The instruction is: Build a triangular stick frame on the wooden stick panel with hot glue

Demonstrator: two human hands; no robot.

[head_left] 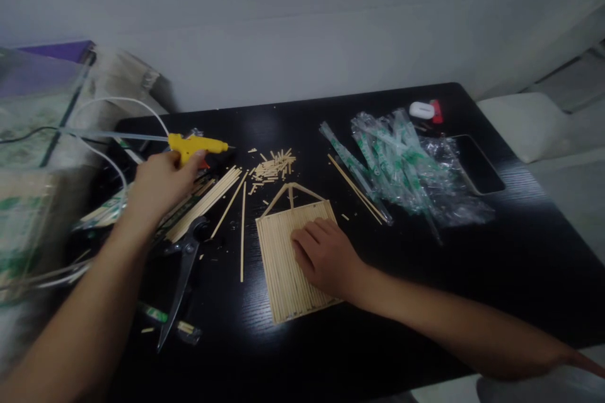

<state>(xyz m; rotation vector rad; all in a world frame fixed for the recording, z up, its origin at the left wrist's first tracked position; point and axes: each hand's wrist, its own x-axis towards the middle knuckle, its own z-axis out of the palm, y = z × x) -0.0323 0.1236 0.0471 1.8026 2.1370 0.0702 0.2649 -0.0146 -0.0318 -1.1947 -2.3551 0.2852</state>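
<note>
My left hand (pixel 163 179) is wrapped round the handle of a yellow glue gun (pixel 193 145). Its nozzle points right, and a long clear glue stick (pixel 123 134) juts from its back end. My right hand (pixel 326 258) lies with curled fingers on a flat panel (pixel 283 271) of thin wooden sticks laid side by side. Whether those fingers pinch anything is hidden. At the panel's far edge, a few sticks form a triangular frame (pixel 292 192) with a middle strut. Left of the panel, a single wooden stick (pixel 242 233) lies on the black table (pixel 227 327).
Short cut stick pieces (pixel 274 167) lie in a heap behind the panel. Pliers-like cutters (pixel 182 277) lie at left near longer sticks (pixel 205 204). Crumpled plastic wrappers (pixel 397 157), a phone (pixel 477 164) and a white case (pixel 421 110) are at right. A white cable (pixel 137 101) loops at left.
</note>
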